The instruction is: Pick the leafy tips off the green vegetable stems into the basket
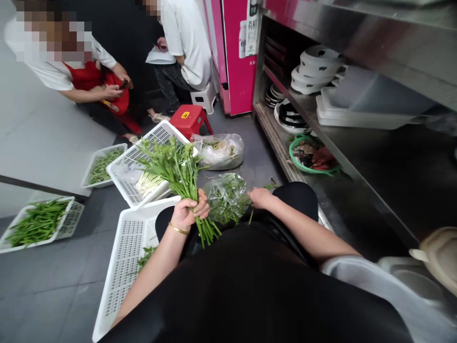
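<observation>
A bunch of leafy green stalks (180, 174), celery-like, is wrapped in the fingers of my left hand (193, 209), leaves pointing up and away and cut ends toward my lap. My right hand (261, 197) is closed in a pinch over my right knee, on a thin green sprig (250, 215) whose stem hangs below the fingers. Between my hands lies a clear plastic bag (228, 195) full of loose green sprigs. Under my left forearm, a white basket (134, 228) holds a few leaves.
Ahead are another white basket (117, 164) with pale-stemmed greens, a filled plastic bag (223, 155) and a red stool (189, 121). Two crates of green vegetables, including long beans (39, 221), stand left. Two people sit beyond. Right, a metal shelf (353, 157) holds dishes and a green basket (296, 164).
</observation>
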`<state>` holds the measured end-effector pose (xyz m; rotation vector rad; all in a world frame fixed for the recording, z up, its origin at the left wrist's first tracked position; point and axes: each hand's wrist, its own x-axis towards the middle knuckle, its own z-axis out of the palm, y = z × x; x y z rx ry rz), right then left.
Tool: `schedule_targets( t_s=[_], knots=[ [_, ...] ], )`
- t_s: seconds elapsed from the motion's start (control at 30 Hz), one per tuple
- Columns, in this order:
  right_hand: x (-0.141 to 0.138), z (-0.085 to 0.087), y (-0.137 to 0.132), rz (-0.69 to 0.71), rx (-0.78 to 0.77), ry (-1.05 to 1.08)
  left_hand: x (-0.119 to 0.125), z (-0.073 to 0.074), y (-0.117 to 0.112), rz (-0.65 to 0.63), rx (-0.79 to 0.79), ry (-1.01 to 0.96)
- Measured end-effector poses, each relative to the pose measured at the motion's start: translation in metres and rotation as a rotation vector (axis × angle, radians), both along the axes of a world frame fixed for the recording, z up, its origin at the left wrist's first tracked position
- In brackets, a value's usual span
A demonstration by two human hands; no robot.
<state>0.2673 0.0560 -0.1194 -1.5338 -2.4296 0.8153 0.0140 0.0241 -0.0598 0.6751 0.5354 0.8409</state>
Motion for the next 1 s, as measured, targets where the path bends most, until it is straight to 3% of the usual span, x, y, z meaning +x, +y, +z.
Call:
schedule_targets(
  t_s=[0.1,0.2,0.33,0.4,0.5,0.6,0.67,0.73,0.83,0.9,1.0],
  knots=[
    [-0.022,0.024,-0.004,0.022,0.032,0.272,0.006,-0.009,-0.004,-0.007,-0.007,-0.024],
    [-0.057,0.057,0.002,0.173,-0.011,0.658,0.011,-0.012,-0.004,-0.022,-0.016,0.023],
    [-0.072,0.079,0.002,0.183,0.096,0.738,0.013,-0.01,-0.011,-0.039,0.009,0.168],
    [-0.065,0.082,-0.006,0.166,0.124,0.774,0.014,-0.01,-0.017,0.006,0.005,0.235],
    [-0.042,0.084,-0.018,0.196,-0.061,0.88,0.014,-0.014,-0.024,0.147,-0.053,0.249],
    [-0.01,0.074,-0.019,-0.039,-0.189,0.999,0.007,-0.018,-0.026,0.256,-0.086,0.212],
    [0.009,0.06,-0.015,-0.152,-0.177,0.92,0.0,-0.02,-0.024,0.293,-0.079,0.182],
    [0.019,0.048,-0.009,-0.121,-0.149,0.662,-0.003,-0.02,-0.02,0.306,-0.063,0.176],
    [0.005,0.045,-0.005,-0.093,-0.068,0.379,0.002,-0.015,-0.016,0.324,-0.022,0.24],
    [-0.017,0.054,-0.003,-0.121,-0.022,0.419,0.011,-0.011,-0.015,0.315,0.017,0.3],
    [-0.051,0.072,0.004,-0.051,-0.104,0.598,0.022,-0.005,-0.016,0.275,0.043,0.367]
  ],
)
